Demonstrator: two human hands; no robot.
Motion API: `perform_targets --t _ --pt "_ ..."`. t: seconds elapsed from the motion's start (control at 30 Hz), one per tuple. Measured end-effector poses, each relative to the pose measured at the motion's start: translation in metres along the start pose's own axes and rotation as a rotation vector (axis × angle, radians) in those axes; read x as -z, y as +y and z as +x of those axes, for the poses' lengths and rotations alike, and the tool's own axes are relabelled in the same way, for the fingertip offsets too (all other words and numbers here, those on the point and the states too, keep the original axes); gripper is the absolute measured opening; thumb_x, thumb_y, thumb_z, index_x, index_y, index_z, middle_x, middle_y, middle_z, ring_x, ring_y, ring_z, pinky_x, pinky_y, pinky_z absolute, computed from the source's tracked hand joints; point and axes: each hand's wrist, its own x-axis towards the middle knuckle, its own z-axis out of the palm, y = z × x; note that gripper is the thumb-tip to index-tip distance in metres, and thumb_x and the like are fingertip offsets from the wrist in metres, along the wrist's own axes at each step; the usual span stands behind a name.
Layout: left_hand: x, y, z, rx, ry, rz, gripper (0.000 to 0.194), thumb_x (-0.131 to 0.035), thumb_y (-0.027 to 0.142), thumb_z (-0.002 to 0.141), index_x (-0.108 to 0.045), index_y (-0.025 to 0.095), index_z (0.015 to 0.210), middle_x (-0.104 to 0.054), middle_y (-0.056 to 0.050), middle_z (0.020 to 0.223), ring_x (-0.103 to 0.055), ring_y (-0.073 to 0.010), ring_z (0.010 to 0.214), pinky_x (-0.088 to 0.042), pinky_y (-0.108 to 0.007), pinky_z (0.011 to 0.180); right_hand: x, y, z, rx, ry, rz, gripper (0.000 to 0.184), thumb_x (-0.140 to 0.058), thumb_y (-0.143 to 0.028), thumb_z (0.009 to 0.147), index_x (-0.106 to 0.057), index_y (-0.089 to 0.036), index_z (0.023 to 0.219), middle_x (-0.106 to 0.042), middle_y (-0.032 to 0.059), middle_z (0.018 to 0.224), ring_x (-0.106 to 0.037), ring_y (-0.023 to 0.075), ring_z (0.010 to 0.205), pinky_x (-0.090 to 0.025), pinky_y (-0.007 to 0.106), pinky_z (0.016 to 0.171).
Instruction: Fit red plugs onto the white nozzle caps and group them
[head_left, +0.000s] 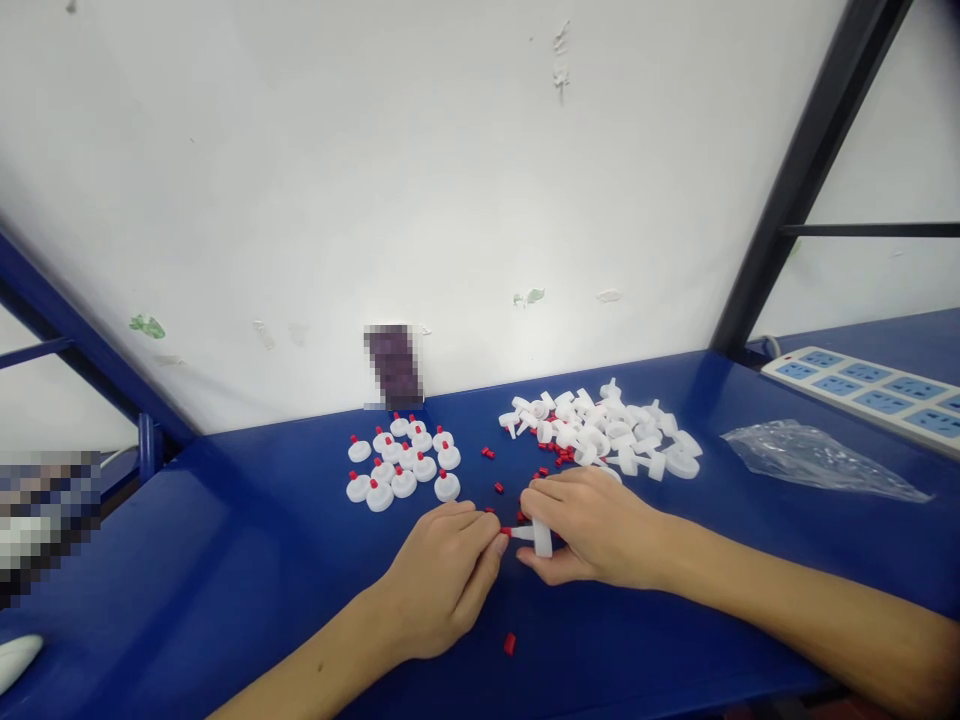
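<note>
Left hand (454,575) pinched shut on small red tip (506,532), right hand (581,525) gripping white nozzle cap (541,537) by its base, spout sideways, likely to line both up above blue surface (300,560), near loose white caps (619,430).

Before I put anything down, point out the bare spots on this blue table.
A broad patch lies left of the red-tipped white caps and left hand; another between the clear bag and right forearm. Crowded: the white pile and red pieces near it.
</note>
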Motion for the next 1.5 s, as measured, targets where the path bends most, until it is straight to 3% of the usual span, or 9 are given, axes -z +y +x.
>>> perform_targets --t 0.17,0.4,0.97,1.3,1.5 --pt "-0.014 0.002 -0.005 0.061 0.001 -0.099 0.028 -0.024 0.021 0.104 -0.039 0.021 0.080 -0.051 -0.001 0.071 -0.044 -0.0178 0.061 -0.032 -0.031 0.059 -0.009 -0.004 0.001 -0.050 -0.054 -0.034 0.029 -0.060 -0.046 0.083 -0.054 -0.019 0.073 -0.063 0.0009 0.063 -0.055 0.0154 0.051 -0.014 0.029 0.050" --pt "-0.024 0.000 -0.010 0.118 -0.046 -0.107 0.029 -0.020 0.023 0.104 -0.038 0.022 0.082 -0.054 -0.002 0.071 -0.044 -0.0183 0.057 -0.032 -0.031 0.056 -0.012 -0.010 0.006 -0.124 -0.183 -0.016 0.027 -0.060 -0.044 0.082 -0.058 -0.018 0.076 -0.068 0.0029 0.066 -0.059 0.0172 0.054 -0.015 0.030 0.050" --pt "-0.025 -0.007 -0.012 0.024 -0.112 -0.017 0.024 -0.021 0.018 0.101 -0.034 0.023 0.083 -0.054 -0.001 0.071 -0.043 -0.0182 0.055 -0.030 -0.031 0.054 -0.016 -0.014 0.007 -0.179 -0.220 0.064 0.026 -0.062 -0.042 0.079 -0.058 -0.018 0.072 -0.066 0.0027 0.063 -0.056 0.0165 0.052 -0.013 0.030 0.049" --pt "-0.028 -0.009 -0.013 0.040 -0.069 -0.017 0.025 -0.020 0.020 0.103 -0.034 0.023 0.083 -0.053 0.000 0.070 -0.044 -0.0174 0.054 -0.031 -0.031 0.053 -0.019 -0.014 0.007 -0.189 -0.155 0.084 0.026 -0.063 -0.042 0.078 -0.057 -0.018 0.070 -0.063 0.0014 0.060 -0.055 0.0157 0.049 -0.013 0.029 0.048" --pt "-0.030 -0.010 -0.012 0.038 -0.060 -0.020 0.025 -0.021 0.020 0.103 -0.034 0.023 0.082 -0.052 0.000 0.069 -0.043 -0.0178 0.053 -0.029 -0.031 0.052 -0.012 -0.017 0.011 -0.213 -0.237 0.105 0.026 -0.062 -0.041 0.080 -0.059 -0.017 0.070 -0.064 0.0022 0.061 -0.053 0.0152 0.048 -0.013 0.029 0.048"
